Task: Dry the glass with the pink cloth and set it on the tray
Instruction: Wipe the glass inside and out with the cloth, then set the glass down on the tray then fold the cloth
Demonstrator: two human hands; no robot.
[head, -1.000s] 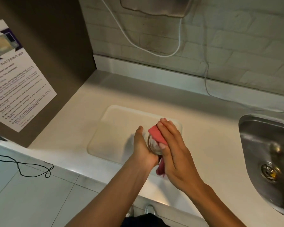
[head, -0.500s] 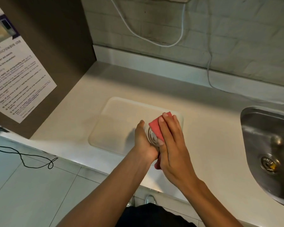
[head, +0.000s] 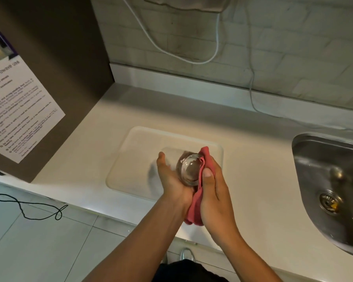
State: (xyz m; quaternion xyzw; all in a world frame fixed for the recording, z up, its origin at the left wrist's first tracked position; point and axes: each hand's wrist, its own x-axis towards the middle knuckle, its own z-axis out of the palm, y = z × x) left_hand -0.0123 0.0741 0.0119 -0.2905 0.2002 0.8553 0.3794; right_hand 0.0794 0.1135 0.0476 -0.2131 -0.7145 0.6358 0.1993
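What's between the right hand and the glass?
The pink cloth: in the head view it is pressed between the right hand and the glass. The left hand touches the glass bare.

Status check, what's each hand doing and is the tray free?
Left hand cradles glass. Right hand presses pink cloth on it. Glass held above tray, nothing on tray.

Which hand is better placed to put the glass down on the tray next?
Probably the left hand: it cups the glass directly, above the tray. The right hand presses the pink cloth against the glass, so it would need to release first.
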